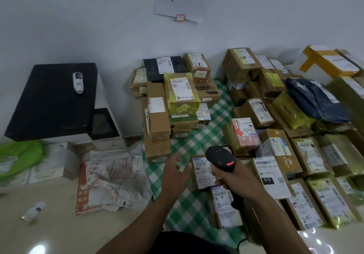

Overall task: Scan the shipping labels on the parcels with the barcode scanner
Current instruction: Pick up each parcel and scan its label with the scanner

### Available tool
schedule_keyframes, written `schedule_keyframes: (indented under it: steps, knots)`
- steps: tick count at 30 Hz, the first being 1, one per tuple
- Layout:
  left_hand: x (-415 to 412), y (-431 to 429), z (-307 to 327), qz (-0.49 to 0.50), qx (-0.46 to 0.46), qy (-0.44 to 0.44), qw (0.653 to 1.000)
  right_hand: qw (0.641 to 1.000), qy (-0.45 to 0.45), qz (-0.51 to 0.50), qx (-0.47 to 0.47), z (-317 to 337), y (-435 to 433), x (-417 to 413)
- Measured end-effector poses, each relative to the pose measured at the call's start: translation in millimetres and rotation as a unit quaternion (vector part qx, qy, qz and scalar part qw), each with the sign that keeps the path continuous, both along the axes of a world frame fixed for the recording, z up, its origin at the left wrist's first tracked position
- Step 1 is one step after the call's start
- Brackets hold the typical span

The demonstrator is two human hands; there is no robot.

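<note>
while my left hand (pixel 175 172) hovers over the green checked cloth (pixel 177 204), fingers spread and holding nothing, likely kept free to turn the next box label-up, my right hand (pixel 226 177) is wrapped round the handle of the barcode scanner (pixel 221 158) just right of it. scanner: black, orange strip lit on top, nose aimed far, cable trailing near. parcels (pixel 272 175): mostly brown cartons, white labels up, packed in rows at right.

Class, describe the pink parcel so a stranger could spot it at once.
Find the green-and-white checked cloth. At its right edge, just beyond the black barcode scanner, lies the pink parcel. It alone is pink; its neighbours are brown cardboard or yellow.
</note>
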State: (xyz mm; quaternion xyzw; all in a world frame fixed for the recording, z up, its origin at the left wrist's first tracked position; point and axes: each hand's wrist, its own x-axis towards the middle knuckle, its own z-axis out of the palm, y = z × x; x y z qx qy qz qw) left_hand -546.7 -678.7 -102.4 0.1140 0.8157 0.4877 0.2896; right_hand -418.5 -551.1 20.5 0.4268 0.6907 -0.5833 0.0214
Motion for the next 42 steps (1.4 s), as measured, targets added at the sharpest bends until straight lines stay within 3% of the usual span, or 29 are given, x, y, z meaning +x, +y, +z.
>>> schedule_keyframes:
  steps: [3, 7, 13, 17, 26, 31, 42]
  knots:
    - [-32.4, -1.2, 25.6, 0.101, 0.051, 0.100, 0.989, 1.000, 0.013, 0.013, 0.005, 2.0, -0.6, -9.5]
    - [-81.6, -0.4, 50.8, 0.158, 0.024, 0.092, 0.983, 0.999, 0.023, 0.022, 0.012, 2.2, -1.9, -20.2]
    - [-129.2, 7.9, 44.7, 0.110, 0.039, -0.013, 0.993, 0.999, 0.026, 0.027, 0.008, 1.9, -5.3, -24.1]
    - [-131.5, 8.0, 34.6, 0.079, 0.014, -0.018, 0.997, 0.999, 0.024, 0.030, 0.005, -0.4, -7.6, -21.6]
    - [-119.7, 2.8, 31.1, 0.103, 0.092, -0.109, 0.984, 0.999, 0.028, 0.026, 0.003, 0.1, -7.4, -22.9]
    - [-85.7, -21.9, 44.2, 0.084, 0.174, -0.085, 0.978, 0.997, 0.069, 0.001, 0.022, 3.4, -6.8, -24.2]
    - [0.8, -27.0, 57.6, -0.064, 0.160, -0.041, 0.984, 0.978, 0.161, -0.120, 0.053, -2.0, -12.1, -33.3]
